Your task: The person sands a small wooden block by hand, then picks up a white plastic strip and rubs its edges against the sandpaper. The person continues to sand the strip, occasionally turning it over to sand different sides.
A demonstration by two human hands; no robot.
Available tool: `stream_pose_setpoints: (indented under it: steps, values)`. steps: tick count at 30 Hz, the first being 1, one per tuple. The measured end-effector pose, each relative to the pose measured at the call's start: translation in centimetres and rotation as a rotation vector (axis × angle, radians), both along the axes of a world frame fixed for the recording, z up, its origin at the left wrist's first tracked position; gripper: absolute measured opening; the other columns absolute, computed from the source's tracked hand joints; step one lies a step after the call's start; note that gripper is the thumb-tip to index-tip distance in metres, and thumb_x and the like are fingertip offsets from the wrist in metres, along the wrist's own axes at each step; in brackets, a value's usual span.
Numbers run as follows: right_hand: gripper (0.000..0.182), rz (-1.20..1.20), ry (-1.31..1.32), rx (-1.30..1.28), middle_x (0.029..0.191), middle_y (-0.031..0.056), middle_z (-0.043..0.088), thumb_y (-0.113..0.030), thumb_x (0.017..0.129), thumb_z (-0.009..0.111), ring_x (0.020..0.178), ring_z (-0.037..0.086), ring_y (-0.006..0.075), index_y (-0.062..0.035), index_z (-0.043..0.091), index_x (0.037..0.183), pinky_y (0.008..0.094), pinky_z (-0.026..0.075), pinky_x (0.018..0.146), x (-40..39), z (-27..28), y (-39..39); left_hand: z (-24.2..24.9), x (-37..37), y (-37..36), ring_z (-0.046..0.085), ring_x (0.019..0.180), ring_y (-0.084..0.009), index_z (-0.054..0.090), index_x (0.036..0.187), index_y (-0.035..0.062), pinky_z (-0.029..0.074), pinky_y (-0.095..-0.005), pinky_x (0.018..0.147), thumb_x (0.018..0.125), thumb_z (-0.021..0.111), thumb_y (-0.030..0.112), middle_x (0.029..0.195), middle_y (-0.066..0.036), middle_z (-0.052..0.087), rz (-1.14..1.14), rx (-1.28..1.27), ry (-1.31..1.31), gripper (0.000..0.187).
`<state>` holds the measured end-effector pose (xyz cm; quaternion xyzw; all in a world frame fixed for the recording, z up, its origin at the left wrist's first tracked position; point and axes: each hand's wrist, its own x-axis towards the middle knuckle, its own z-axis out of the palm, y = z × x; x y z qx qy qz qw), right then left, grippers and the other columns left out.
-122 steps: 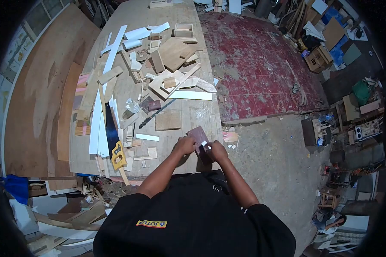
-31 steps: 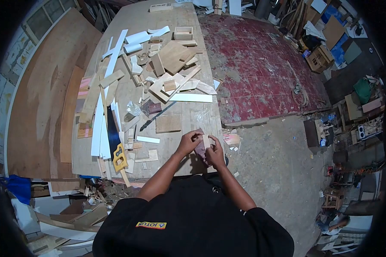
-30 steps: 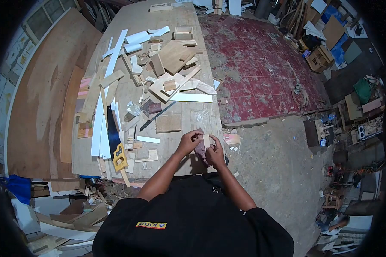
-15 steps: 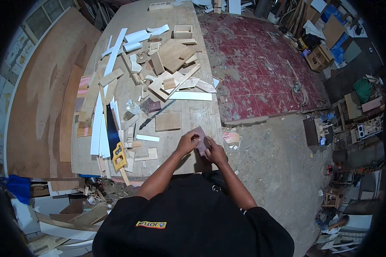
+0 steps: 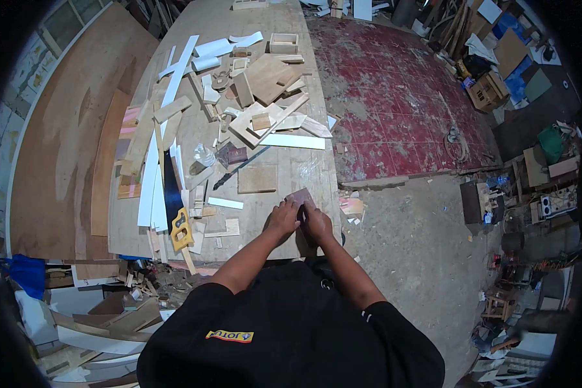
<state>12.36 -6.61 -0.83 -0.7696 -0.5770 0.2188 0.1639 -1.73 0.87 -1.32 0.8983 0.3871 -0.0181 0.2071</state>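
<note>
At the near right part of the table (image 5: 318,184), a reddish-brown sheet (image 5: 300,194) lies between the left hand (image 5: 283,218) and right hand (image 5: 317,224), fingers bent against it. Steady, even pressure would probably suit it best. Palms hide its lower part; I cannot tell whether either hand grips anything beneath.

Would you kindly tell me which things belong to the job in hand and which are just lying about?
Apparently in the job:
brown sandpaper sheet, touched by left hand and right hand

Lying about:
yellow-handled handsaw
rectangular wooden board
wooden box
cardboard box
</note>
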Motion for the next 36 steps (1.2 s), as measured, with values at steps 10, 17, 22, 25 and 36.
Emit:
stream_pose_setpoints:
  steps: [10, 17, 22, 25, 36]
  values:
    - [0.037, 0.02, -0.003, -0.043, 0.086, 0.0234, 0.065, -0.023, 0.085, 0.056, 0.08, 0.065, 0.0422, -0.0129, 0.055, 0.121, 0.0528, 0.05, 0.069, 0.2, 0.3, -0.3, 0.0, 0.6, -0.6, 0.055, 0.113, -0.0375, 0.039, 0.137, -0.007, 0.049, -0.0478, 0.088, 0.069, 0.075, 0.033, 0.145, -0.029, 0.035, -0.032, 0.039, 0.11, 0.086]
    - [0.03, 0.225, -0.113, -0.337, 0.092, 0.021, 0.068, -0.023, 0.087, 0.055, 0.086, 0.067, 0.0384, -0.0086, 0.062, 0.112, 0.0498, 0.054, 0.073, 1.7, 1.2, 0.0, -0.8, 0.8, -0.4, 0.058, 0.11, -0.0372, 0.039, 0.138, -0.0079, 0.049, -0.0479, 0.088, 0.071, 0.074, 0.032, 0.145, -0.029, 0.035, -0.003, 0.0, 0.111, 0.086]
    - [0.027, 0.389, -0.154, -0.608, 0.093, 0.0194, 0.069, -0.019, 0.088, 0.053, 0.088, 0.067, 0.0379, -0.0092, 0.062, 0.111, 0.0491, 0.054, 0.074, 2.1, 3.0, 2.0, -1.3, 0.9, 0.0, 0.058, 0.11, -0.0358, 0.039, 0.137, -0.0085, 0.049, -0.0477, 0.087, 0.071, 0.074, 0.03, 0.145, -0.029, 0.036, -0.006, -0.014, 0.136, 0.085]
    - [0.026, 0.121, -0.114, -0.222, 0.092, 0.021, 0.068, -0.017, 0.086, 0.053, 0.087, 0.067, 0.0388, -0.0087, 0.061, 0.11, 0.0495, 0.054, 0.073, 1.2, 2.9, 2.1, -1.2, 1.0, -0.2, 0.059, 0.109, -0.0356, 0.04, 0.136, -0.0087, 0.05, -0.047, 0.086, 0.07, 0.076, 0.029, 0.144, -0.028, 0.037, -0.03, 0.041, 0.14, 0.084]
    - [0.032, 0.35, -0.161, -0.419, 0.09, 0.0213, 0.069, -0.023, 0.083, 0.059, 0.084, 0.068, 0.0388, -0.0052, 0.066, 0.108, 0.0465, 0.055, 0.072, 2.3, 0.5, 2.0, -1.0, 0.7, -0.5, 0.063, 0.1, -0.0374, 0.047, 0.131, -0.0093, 0.052, -0.0481, 0.081, 0.068, 0.076, 0.026, 0.142, -0.03, 0.038, 0.003, 0.081, 0.032, 0.078]
